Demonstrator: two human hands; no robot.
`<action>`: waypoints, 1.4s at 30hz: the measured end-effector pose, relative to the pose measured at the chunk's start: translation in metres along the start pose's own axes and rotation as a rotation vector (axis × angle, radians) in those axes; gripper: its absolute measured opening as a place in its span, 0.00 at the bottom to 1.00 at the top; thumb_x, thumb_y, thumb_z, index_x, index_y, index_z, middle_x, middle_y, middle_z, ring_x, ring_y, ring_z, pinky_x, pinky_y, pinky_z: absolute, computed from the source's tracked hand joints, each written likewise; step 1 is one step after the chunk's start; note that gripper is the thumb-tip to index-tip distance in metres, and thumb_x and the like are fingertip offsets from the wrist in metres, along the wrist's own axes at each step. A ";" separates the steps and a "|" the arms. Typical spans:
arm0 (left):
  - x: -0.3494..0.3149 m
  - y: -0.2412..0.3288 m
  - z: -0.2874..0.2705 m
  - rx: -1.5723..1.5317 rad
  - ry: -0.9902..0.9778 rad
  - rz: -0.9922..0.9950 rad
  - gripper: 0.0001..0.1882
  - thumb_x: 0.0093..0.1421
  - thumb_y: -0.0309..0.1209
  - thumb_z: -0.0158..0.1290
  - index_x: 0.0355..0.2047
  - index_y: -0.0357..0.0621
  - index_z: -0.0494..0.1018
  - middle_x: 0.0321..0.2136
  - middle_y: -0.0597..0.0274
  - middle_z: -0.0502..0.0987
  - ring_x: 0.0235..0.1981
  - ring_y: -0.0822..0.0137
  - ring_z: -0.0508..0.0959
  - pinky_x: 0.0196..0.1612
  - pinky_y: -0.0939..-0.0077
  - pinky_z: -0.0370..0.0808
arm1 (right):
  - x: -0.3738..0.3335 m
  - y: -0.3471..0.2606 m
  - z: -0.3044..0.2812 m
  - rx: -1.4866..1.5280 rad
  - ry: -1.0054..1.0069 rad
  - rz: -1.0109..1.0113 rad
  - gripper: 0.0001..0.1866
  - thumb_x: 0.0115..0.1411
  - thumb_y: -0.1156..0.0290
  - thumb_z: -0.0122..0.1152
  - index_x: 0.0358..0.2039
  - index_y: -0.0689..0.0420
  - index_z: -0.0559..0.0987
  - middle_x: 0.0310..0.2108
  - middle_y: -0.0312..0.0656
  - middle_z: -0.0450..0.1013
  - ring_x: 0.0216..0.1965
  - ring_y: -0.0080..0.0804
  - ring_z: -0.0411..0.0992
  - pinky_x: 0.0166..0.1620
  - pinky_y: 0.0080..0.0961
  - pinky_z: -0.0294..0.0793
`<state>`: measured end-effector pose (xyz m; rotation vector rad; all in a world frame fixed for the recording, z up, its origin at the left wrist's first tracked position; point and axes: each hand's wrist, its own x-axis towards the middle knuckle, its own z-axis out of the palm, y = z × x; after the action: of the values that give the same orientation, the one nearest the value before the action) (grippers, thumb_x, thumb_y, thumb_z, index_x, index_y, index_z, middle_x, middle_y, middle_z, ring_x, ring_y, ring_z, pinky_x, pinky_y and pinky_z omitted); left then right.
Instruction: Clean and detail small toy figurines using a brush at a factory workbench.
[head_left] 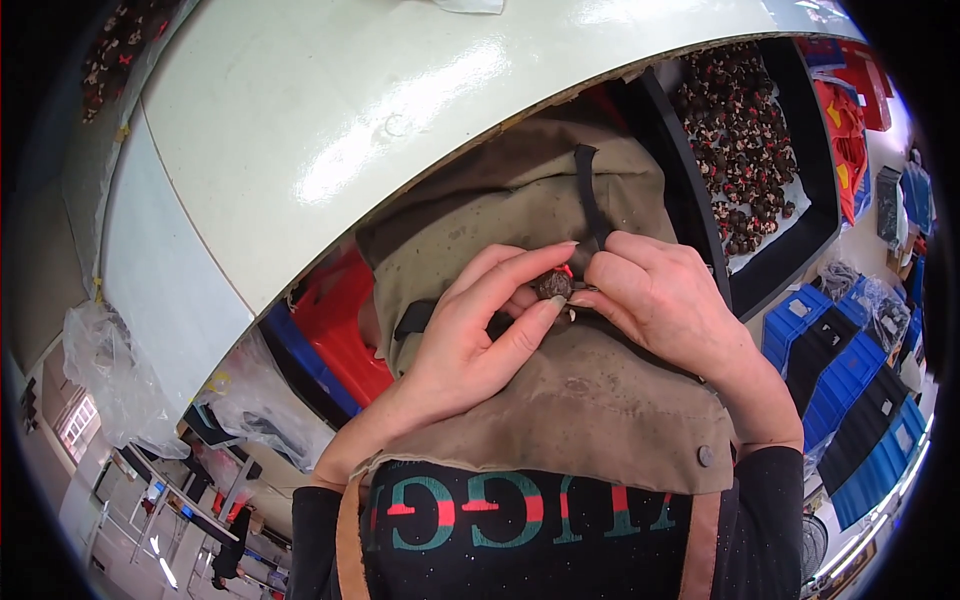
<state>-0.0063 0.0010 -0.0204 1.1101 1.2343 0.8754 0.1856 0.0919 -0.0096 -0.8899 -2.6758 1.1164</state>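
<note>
Above my lap, my left hand [478, 330] pinches a small dark-brown ridged round piece [552, 285] between its thumb and fingers. A bit of red shows at the top of the piece, and a small pale bit sits just below it. My right hand [655, 292] is closed close against its right side, with thumb and forefinger pressed together. Something thin seems to lie between those fingertips, too small to name. Beneath both hands spreads a brown apron [620, 385] with dark stains and a black strap [590, 195].
A white tabletop [330, 130] curves beyond my lap. At the right, a black tray [815, 215] holds many small brown, beige and red pieces [735, 140]. Blue crates [835, 370] stand further right. Under the table's left side are a red plastic thing [345, 325] and clear plastic bags [265, 395].
</note>
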 end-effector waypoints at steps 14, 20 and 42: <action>-0.001 -0.005 0.002 -0.155 0.011 -0.071 0.20 0.60 0.22 0.49 0.54 0.40 0.68 0.39 0.63 0.67 0.29 0.79 0.70 0.35 0.86 0.68 | -0.001 -0.001 0.000 -0.036 -0.002 -0.021 0.12 0.52 0.67 0.63 0.23 0.57 0.68 0.22 0.42 0.62 0.24 0.41 0.67 0.25 0.34 0.67; -0.002 -0.004 0.002 -0.157 0.011 -0.062 0.20 0.60 0.22 0.49 0.54 0.40 0.67 0.39 0.63 0.67 0.29 0.79 0.69 0.35 0.86 0.68 | -0.001 -0.002 0.004 -0.007 0.038 0.000 0.12 0.52 0.67 0.63 0.23 0.57 0.68 0.22 0.41 0.63 0.24 0.40 0.67 0.25 0.33 0.67; -0.001 -0.005 0.006 -0.175 0.020 -0.092 0.20 0.60 0.22 0.49 0.54 0.40 0.68 0.39 0.63 0.67 0.28 0.79 0.69 0.34 0.86 0.68 | -0.002 0.000 -0.002 -0.044 0.002 -0.042 0.13 0.52 0.67 0.64 0.23 0.57 0.68 0.22 0.41 0.62 0.23 0.41 0.67 0.24 0.34 0.67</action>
<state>-0.0012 -0.0024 -0.0251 0.9000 1.1919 0.9077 0.1875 0.0922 -0.0077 -0.8374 -2.7139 1.0512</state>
